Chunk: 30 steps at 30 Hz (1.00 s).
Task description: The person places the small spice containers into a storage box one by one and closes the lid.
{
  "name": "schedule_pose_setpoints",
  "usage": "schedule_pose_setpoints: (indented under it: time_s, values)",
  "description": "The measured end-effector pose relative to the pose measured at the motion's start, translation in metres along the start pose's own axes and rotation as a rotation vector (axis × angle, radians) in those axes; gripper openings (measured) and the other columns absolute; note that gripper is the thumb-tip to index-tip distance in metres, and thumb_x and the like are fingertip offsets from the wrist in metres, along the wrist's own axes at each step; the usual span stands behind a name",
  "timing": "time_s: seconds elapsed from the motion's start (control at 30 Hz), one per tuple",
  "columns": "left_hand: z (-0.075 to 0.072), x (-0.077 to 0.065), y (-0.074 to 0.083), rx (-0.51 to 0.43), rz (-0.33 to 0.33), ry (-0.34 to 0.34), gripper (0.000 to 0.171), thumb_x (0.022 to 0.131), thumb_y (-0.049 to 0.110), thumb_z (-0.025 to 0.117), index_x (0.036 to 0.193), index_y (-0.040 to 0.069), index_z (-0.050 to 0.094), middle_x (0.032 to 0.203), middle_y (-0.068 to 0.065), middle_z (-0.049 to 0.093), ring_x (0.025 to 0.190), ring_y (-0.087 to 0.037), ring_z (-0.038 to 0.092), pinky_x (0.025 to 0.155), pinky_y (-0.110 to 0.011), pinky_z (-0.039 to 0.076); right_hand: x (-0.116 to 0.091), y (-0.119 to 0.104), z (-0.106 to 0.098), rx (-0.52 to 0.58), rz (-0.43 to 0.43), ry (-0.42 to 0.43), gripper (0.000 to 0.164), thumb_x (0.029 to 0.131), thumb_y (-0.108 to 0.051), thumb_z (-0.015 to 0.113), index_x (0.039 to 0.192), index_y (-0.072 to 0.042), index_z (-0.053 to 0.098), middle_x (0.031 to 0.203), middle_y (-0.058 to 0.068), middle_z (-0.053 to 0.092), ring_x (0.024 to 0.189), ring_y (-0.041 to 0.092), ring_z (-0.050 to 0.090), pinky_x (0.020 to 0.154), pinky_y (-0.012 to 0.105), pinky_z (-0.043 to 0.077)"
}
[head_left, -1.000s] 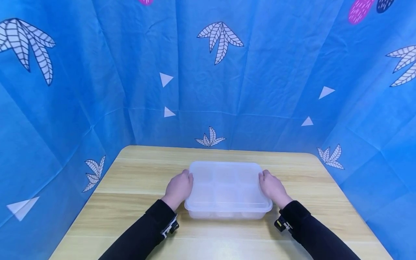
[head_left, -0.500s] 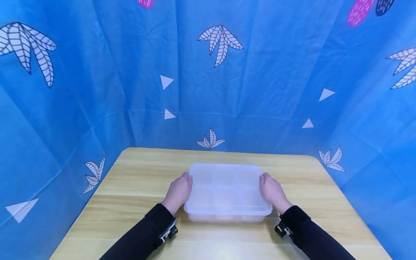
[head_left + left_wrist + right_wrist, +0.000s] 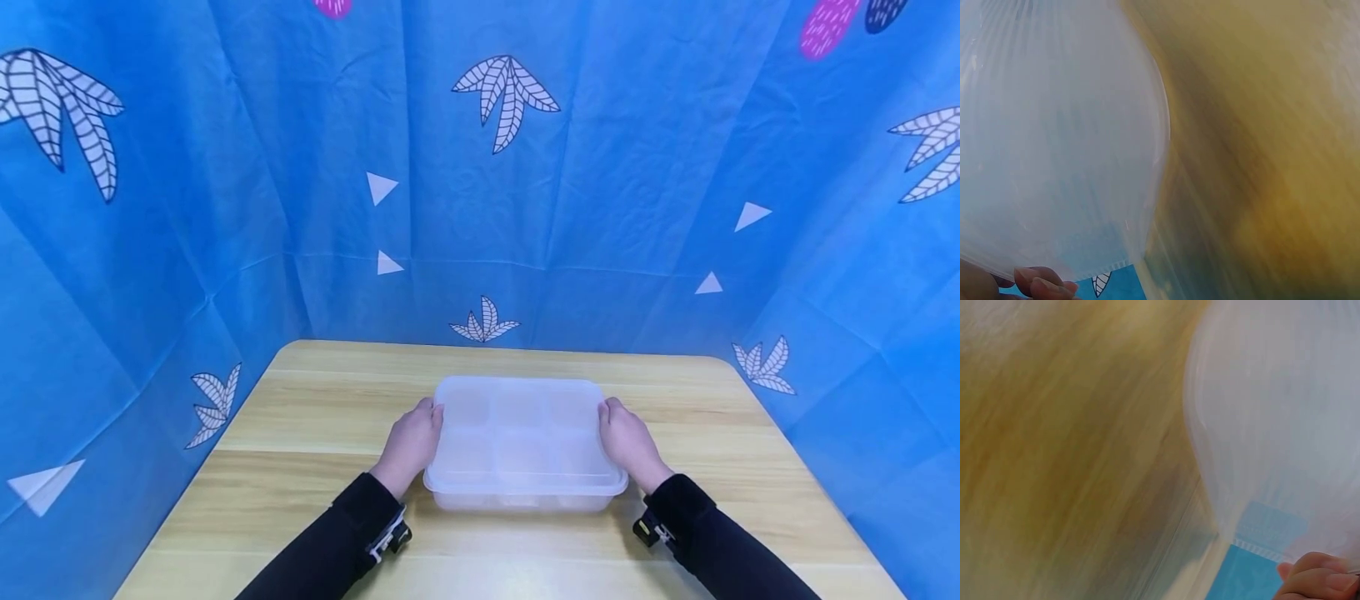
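Observation:
A translucent white plastic storage box [image 3: 521,437] with a flat lid is level at the middle of the table, long side toward me. Faint outlines of several compartments show through the lid. My left hand [image 3: 412,442] grips its left side, and my right hand [image 3: 630,440] grips the opposite side. The left wrist view has the box [image 3: 1066,137] large and close, with curled fingertips [image 3: 1047,284] at its lower edge. Fingers [image 3: 1319,578] bend against the box [image 3: 1279,425] in the right wrist view too. Whether its base touches the table cannot be told.
The light wooden table [image 3: 322,417] has rounded far corners. A blue cloth [image 3: 630,167] printed with leaves and triangles hangs along the back and both sides. Each black sleeve [image 3: 322,533] carries a small wrist device [image 3: 390,533].
The head view has tilted very slightly, so the whole scene sits a little lower than one second ago. Both hands keep their grip, and the box shows no clear movement over the table.

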<state>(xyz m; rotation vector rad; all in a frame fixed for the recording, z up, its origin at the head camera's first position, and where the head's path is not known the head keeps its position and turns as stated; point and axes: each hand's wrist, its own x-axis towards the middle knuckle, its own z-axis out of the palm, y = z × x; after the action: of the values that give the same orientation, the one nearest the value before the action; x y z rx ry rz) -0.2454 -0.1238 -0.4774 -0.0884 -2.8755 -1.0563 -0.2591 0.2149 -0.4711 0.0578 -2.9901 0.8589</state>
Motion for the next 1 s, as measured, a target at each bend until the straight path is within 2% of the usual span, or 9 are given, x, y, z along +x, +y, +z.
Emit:
schedule_pose_setpoints:
  time_s: [0.17,0.37,0.47,0.57,0.7,0.83,0.93,1.0]
  values:
    - [0.000,-0.001,0.000,-0.008,-0.007,-0.006,0.041,0.109,0.024,0.037,0.127,-0.008,0.054,0.096,-0.015,0.065,0.083,-0.025,0.062,0.079,-0.045,0.053,-0.002,0.002,0.003,0.007,0.005,0.005,0.050,0.109,-0.024,0.026,0.136,0.013,0.045,0.129,0.035,0.056,0.120,0.051,0.053,0.100,0.060,0.043]
    - [0.001,-0.002,0.000,-0.013,-0.012,-0.010,0.043,0.109,0.024,0.037,0.131,-0.009,0.053,0.106,-0.019,0.067,0.091,-0.028,0.065,0.085,-0.047,0.053,-0.004,0.003,0.004,0.000,-0.012,0.021,0.048,0.109,-0.022,0.027,0.134,0.013,0.047,0.126,0.035,0.058,0.118,0.050,0.055,0.098,0.059,0.044]
    - [0.001,-0.002,0.000,-0.024,-0.019,-0.022,0.044,0.109,0.025,0.036,0.132,-0.009,0.052,0.107,-0.019,0.067,0.091,-0.027,0.064,0.084,-0.046,0.053,-0.005,0.003,0.003,0.011,0.005,0.011,0.048,0.109,-0.023,0.027,0.135,0.013,0.046,0.128,0.035,0.056,0.120,0.051,0.054,0.100,0.060,0.043]
    - [0.000,-0.003,0.001,-0.003,-0.017,-0.019,0.045,0.108,0.026,0.037,0.133,-0.008,0.052,0.103,-0.017,0.067,0.084,-0.023,0.063,0.080,-0.044,0.054,-0.005,0.002,0.002,0.025,0.019,-0.004,0.049,0.109,-0.023,0.026,0.137,0.013,0.044,0.130,0.036,0.054,0.121,0.051,0.052,0.101,0.060,0.042]
    - [-0.005,0.000,0.002,0.060,0.008,0.009,0.044,0.107,0.027,0.040,0.130,-0.007,0.056,0.092,-0.013,0.067,0.071,-0.020,0.059,0.069,-0.038,0.053,-0.001,-0.001,-0.004,0.012,0.006,-0.027,0.049,0.109,-0.023,0.026,0.135,0.014,0.044,0.125,0.035,0.058,0.116,0.050,0.056,0.097,0.059,0.045]
    - [-0.013,-0.001,0.006,0.055,-0.016,-0.001,0.047,0.104,0.028,0.043,0.135,-0.006,0.054,0.072,-0.008,0.059,0.056,-0.019,0.051,0.053,-0.034,0.044,0.004,-0.005,-0.013,0.005,0.011,-0.072,0.048,0.109,-0.023,0.029,0.134,0.014,0.045,0.124,0.034,0.059,0.114,0.049,0.058,0.093,0.057,0.048]
    - [-0.016,-0.006,0.007,0.053,-0.049,-0.022,0.051,0.102,0.029,0.045,0.140,-0.005,0.051,0.067,-0.007,0.054,0.052,-0.020,0.048,0.048,-0.033,0.039,0.006,-0.004,-0.017,0.029,0.033,-0.101,0.048,0.108,-0.025,0.033,0.133,0.013,0.047,0.126,0.033,0.058,0.113,0.047,0.058,0.092,0.055,0.048]
    - [-0.017,-0.010,0.007,0.083,-0.043,-0.018,0.051,0.102,0.030,0.046,0.139,-0.004,0.052,0.076,-0.009,0.061,0.058,-0.021,0.053,0.051,-0.034,0.043,0.009,-0.002,-0.018,0.039,0.036,-0.106,0.047,0.107,-0.025,0.036,0.131,0.012,0.050,0.123,0.032,0.060,0.109,0.045,0.060,0.090,0.053,0.049]
